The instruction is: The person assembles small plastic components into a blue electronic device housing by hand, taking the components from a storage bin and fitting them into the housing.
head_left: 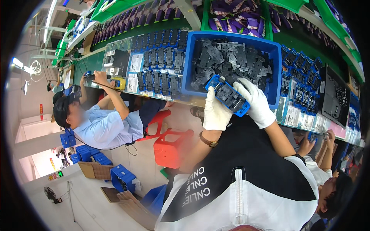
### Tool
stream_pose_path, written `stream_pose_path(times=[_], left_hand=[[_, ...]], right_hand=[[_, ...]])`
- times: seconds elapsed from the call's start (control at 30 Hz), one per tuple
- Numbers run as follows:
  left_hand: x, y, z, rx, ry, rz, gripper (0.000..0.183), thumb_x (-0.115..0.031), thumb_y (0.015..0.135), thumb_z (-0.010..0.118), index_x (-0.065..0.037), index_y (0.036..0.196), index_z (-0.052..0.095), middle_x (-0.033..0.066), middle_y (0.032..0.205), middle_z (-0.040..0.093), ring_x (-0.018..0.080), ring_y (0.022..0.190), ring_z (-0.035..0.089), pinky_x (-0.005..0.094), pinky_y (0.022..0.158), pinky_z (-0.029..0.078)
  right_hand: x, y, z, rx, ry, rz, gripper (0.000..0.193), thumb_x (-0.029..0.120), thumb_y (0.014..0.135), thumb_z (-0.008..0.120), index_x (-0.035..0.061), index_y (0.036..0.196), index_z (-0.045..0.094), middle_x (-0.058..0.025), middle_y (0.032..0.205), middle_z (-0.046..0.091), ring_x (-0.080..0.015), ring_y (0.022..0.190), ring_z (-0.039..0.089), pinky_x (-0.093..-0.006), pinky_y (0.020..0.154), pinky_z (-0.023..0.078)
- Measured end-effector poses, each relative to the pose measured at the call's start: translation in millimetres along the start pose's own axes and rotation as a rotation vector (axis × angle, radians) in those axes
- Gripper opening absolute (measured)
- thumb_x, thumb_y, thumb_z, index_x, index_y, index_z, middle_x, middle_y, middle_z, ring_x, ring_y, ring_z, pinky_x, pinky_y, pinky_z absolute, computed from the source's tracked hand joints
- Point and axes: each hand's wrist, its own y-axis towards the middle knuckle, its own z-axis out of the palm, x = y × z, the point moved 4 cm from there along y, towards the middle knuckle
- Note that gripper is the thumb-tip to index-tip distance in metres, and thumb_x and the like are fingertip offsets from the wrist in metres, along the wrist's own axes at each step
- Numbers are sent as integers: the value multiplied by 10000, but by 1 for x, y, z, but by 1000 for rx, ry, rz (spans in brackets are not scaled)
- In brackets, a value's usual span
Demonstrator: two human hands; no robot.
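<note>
Both my hands wear white gloves and hold one toy car (230, 97), a blue shell with a black chassis facing up. My left hand (216, 109) is closed on its left side. On its right side, my right hand (257, 103) grips the edge with fingers bent over the top. The car is tilted, just over the near rim of a blue bin (234, 35). Loose black chassis plates (232, 57) lie heaped in that bin. The fingertips under the car are hidden.
Rows of blue-and-black cars (160, 57) stand left of the bin, with more cars (302, 73) at its right. Behind is a green crate (266, 19) of purple parts. Co-workers sit at both sides; a red stool (167, 148) stands at left.
</note>
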Motion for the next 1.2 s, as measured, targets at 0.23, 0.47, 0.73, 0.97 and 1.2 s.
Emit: stream_pose_path(times=[0.23, 0.47, 0.73, 0.97, 1.2], left_hand=[[2, -4, -2, 50, -48, 11, 501, -470, 924, 550, -149, 1305, 496, 71, 1278, 534, 229, 1158, 525, 454, 992, 436], [6, -11, 5, 52, -40, 37, 508, -491, 914, 556, -170, 1303, 493, 42, 1269, 543, 223, 1136, 538, 447, 978, 445], [11, -4, -9, 39, 79, 302, 735, -660, 814, 557, -115, 1300, 473, 91, 1237, 551, 275, 1119, 543, 446, 979, 442], [23, -13, -7, 157, 175, 279, 751, -595, 881, 518, -73, 1397, 359, 65, 1325, 480, 215, 1211, 477, 374, 1062, 380], [21, -16, -3, 18, 276, 325, 433, -141, 933, 597, -95, 1330, 432, 47, 1256, 516, 148, 1088, 525, 312, 969, 450]], right_hand=[[6, 9, 0, -142, -16, 7, 524, 157, 762, 702, 118, 1245, 504, -166, 1162, 570, -342, 893, 631, -406, 705, 535], [2, 4, -1, -241, 29, -23, 379, 168, 820, 674, 83, 1175, 574, -165, 1101, 604, -353, 900, 624, -403, 731, 526], [47, 2, -48, -250, 60, 6, 543, 127, 648, 767, 112, 1167, 608, -120, 1084, 603, -315, 938, 602, -409, 806, 490], [59, -1, -36, -214, -2, -26, 534, 111, 631, 774, 94, 1141, 618, -123, 1088, 600, -318, 985, 593, -401, 842, 481], [64, -5, -29, -196, -58, 54, 514, 199, 652, 779, 131, 1138, 626, -101, 1100, 580, -316, 998, 579, -419, 854, 464]])
